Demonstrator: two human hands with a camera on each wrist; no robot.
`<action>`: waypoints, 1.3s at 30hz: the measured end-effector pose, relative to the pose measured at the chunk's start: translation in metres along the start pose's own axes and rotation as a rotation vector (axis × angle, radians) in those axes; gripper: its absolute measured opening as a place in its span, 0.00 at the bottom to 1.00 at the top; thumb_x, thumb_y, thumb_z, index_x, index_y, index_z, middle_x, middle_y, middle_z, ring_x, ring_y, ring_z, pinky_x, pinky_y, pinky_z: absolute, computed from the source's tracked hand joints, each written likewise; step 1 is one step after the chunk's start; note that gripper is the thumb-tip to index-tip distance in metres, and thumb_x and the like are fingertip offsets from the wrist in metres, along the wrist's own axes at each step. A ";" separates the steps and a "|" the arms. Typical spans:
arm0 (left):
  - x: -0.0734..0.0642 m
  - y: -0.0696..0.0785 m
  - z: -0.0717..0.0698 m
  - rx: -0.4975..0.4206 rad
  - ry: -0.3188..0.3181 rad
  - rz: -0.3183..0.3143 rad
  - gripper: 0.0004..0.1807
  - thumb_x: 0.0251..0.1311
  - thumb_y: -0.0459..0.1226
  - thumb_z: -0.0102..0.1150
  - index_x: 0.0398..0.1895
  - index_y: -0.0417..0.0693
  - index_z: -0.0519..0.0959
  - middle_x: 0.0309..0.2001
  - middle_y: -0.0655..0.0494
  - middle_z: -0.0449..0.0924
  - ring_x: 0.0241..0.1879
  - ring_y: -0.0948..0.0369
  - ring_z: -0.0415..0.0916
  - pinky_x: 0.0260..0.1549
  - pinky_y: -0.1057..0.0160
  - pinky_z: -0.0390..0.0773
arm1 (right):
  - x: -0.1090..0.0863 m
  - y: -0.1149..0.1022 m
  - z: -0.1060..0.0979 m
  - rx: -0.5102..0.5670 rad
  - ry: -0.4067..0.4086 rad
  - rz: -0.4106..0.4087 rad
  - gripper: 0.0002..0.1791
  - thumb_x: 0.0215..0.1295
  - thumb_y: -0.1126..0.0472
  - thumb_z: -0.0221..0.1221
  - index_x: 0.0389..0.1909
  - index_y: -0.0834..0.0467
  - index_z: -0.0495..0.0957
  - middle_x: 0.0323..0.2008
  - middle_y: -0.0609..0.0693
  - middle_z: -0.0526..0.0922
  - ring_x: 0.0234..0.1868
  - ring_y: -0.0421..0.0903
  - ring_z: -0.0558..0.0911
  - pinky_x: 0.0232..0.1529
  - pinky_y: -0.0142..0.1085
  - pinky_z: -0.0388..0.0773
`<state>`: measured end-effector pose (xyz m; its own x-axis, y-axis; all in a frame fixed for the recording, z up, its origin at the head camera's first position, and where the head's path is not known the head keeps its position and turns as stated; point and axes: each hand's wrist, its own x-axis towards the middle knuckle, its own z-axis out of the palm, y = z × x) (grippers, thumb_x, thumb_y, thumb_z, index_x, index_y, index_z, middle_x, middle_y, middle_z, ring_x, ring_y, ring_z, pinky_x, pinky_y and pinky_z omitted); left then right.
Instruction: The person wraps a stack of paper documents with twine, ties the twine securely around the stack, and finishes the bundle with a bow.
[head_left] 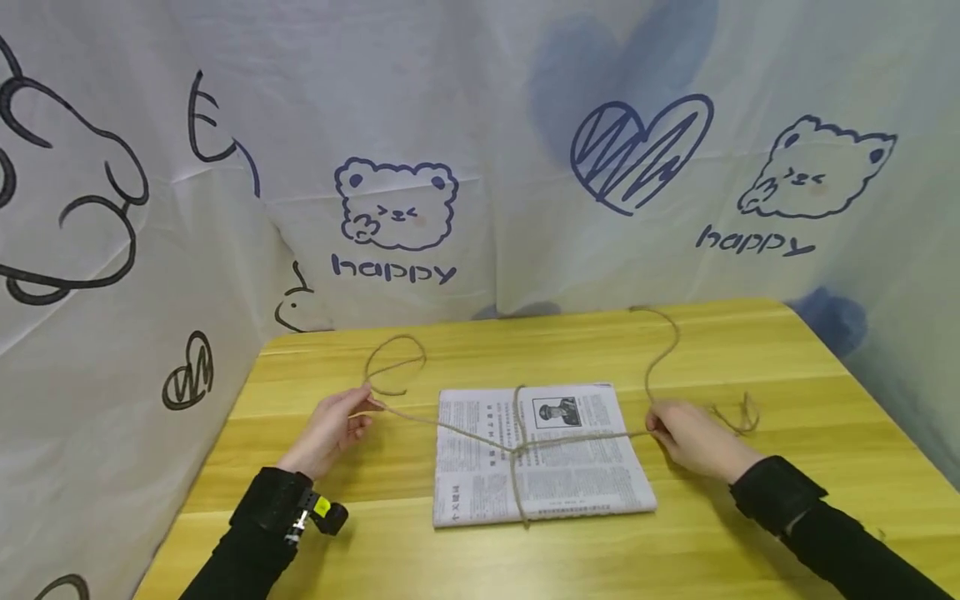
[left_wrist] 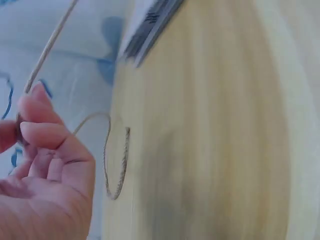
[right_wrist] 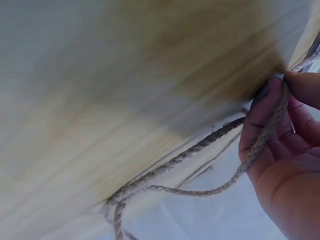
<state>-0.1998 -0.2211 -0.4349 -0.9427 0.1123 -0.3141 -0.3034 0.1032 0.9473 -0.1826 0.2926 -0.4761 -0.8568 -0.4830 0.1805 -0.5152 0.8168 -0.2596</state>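
From my end I see the fingers (left_wrist: 47, 134) of the left hand (head_left: 330, 429) pinching the twine (head_left: 459, 430), while the right hand (head_left: 693, 437) grips it between thumb and fingers. The hands sit well apart, one to each side of the newspaper stack (head_left: 585, 492), which I judge keeps the strand between them fairly taut. That strand meets another, running front to back, near the middle of the stack's top; I cannot tell whether the crossing is knotted. The stack lies flat on the worktop (head_left: 360, 558), probably steadied by its own weight. Slack tails trail past each hand, leaving, I think, length to spare. Farther out, a white cloth (head_left: 495, 108) with drawings hangs behind the worktop.
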 end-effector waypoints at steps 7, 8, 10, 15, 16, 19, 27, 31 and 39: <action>-0.006 -0.006 -0.028 -0.027 0.065 0.015 0.17 0.80 0.47 0.41 0.38 0.56 0.79 0.32 0.72 0.83 0.30 0.72 0.72 0.31 0.73 0.71 | -0.010 0.004 -0.003 0.037 -0.032 0.022 0.10 0.64 0.72 0.63 0.30 0.54 0.76 0.27 0.43 0.76 0.28 0.34 0.71 0.30 0.33 0.71; -0.008 -0.008 -0.031 0.017 0.075 0.008 0.17 0.80 0.47 0.41 0.39 0.54 0.79 0.32 0.72 0.83 0.30 0.72 0.72 0.31 0.72 0.71 | -0.011 0.005 -0.004 0.036 -0.042 0.031 0.10 0.65 0.72 0.63 0.30 0.54 0.76 0.27 0.43 0.76 0.28 0.34 0.70 0.30 0.33 0.71; -0.011 -0.011 -0.036 0.104 0.091 -0.013 0.18 0.79 0.47 0.43 0.44 0.48 0.80 0.32 0.71 0.83 0.30 0.71 0.72 0.31 0.72 0.72 | -0.013 0.006 -0.006 0.029 -0.055 0.053 0.11 0.65 0.72 0.62 0.29 0.54 0.76 0.26 0.43 0.75 0.27 0.34 0.70 0.30 0.33 0.70; -0.016 -0.022 -0.048 0.312 0.114 -0.042 0.23 0.78 0.45 0.46 0.52 0.30 0.79 0.32 0.66 0.86 0.27 0.70 0.73 0.29 0.70 0.71 | -0.014 0.009 -0.012 0.012 -0.065 0.082 0.11 0.63 0.73 0.63 0.28 0.54 0.76 0.25 0.43 0.76 0.27 0.35 0.71 0.29 0.33 0.70; -0.016 -0.024 -0.050 0.349 0.118 -0.042 0.23 0.77 0.44 0.46 0.52 0.29 0.79 0.32 0.64 0.87 0.27 0.69 0.72 0.27 0.70 0.70 | -0.014 0.009 -0.012 0.013 -0.068 0.088 0.11 0.63 0.73 0.62 0.28 0.54 0.76 0.25 0.43 0.76 0.27 0.35 0.72 0.29 0.33 0.70; -0.016 -0.032 -0.052 0.441 0.130 -0.039 0.22 0.76 0.41 0.48 0.48 0.27 0.82 0.29 0.62 0.88 0.25 0.68 0.73 0.25 0.69 0.70 | -0.013 0.009 -0.013 0.013 -0.085 0.118 0.11 0.63 0.73 0.62 0.28 0.55 0.76 0.25 0.44 0.76 0.27 0.37 0.72 0.29 0.33 0.69; -0.014 -0.031 -0.042 0.734 0.150 0.026 0.20 0.73 0.41 0.50 0.35 0.34 0.85 0.24 0.57 0.85 0.24 0.66 0.75 0.26 0.66 0.70 | -0.014 0.003 -0.016 0.019 -0.129 0.090 0.09 0.62 0.72 0.62 0.30 0.54 0.77 0.26 0.43 0.76 0.27 0.36 0.71 0.29 0.33 0.70; -0.015 -0.017 -0.026 0.976 0.146 0.032 0.26 0.75 0.51 0.48 0.25 0.40 0.77 0.19 0.57 0.72 0.20 0.61 0.65 0.24 0.63 0.62 | -0.014 -0.011 -0.020 0.064 -0.107 0.049 0.11 0.61 0.72 0.62 0.43 0.59 0.79 0.36 0.49 0.81 0.35 0.43 0.80 0.37 0.39 0.78; 0.002 0.000 0.045 1.109 0.002 0.418 0.20 0.71 0.49 0.58 0.55 0.44 0.77 0.49 0.47 0.80 0.49 0.50 0.78 0.49 0.49 0.77 | 0.006 -0.046 -0.014 0.072 -0.030 -0.020 0.20 0.67 0.62 0.64 0.56 0.64 0.75 0.46 0.56 0.81 0.48 0.52 0.80 0.47 0.48 0.78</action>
<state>-0.1957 -0.1759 -0.4385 -0.9405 0.3396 0.0079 0.3138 0.8595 0.4036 -0.1639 0.2561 -0.4493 -0.8459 -0.5094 0.1577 -0.5317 0.7826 -0.3239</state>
